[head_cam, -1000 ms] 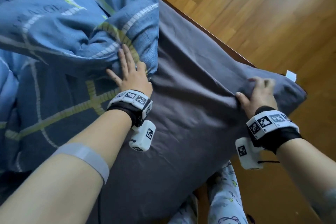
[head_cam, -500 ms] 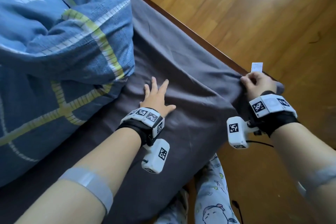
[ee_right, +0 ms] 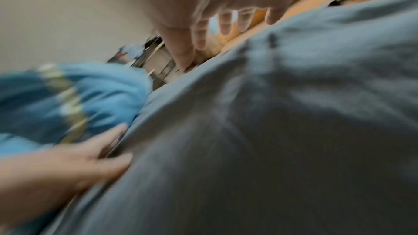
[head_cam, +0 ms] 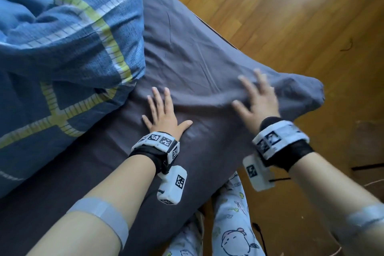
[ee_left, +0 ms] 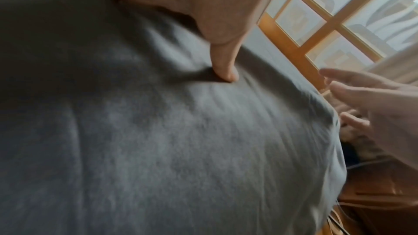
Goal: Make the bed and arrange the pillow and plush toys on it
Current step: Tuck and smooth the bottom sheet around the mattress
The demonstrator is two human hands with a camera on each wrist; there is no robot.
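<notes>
Sheet, dark grey, covers the mattress; its corner bulges loose over the bed's near right end, just beyond the right hand. Ridge of slack runs crosswise between the two hands, roughly from the left thumb toward that corner. Right hand is nearer to it: fingers spread wide, flat over the fold, holding nothing, though motion blur makes contact hard to confirm. Left hand lies flat with fingers straight, palm down on the sheet and grasping nothing; the left wrist view shows its thumb pressing a dimple into the cloth.

My read: the next stroke goes outward to the right, toward the corner, with the left hand anchoring.

Duvet, blue with yellow-green and white stripes, is heaped on the left, just beside the left fingertips, its edge overlapping the sheet. No pillow or plush toys visible.

Wooden bed frame edges the far side. Wood plank floor beyond; a thin cable lies on it. Left wrist view shows a wood-framed lattice panel.
</notes>
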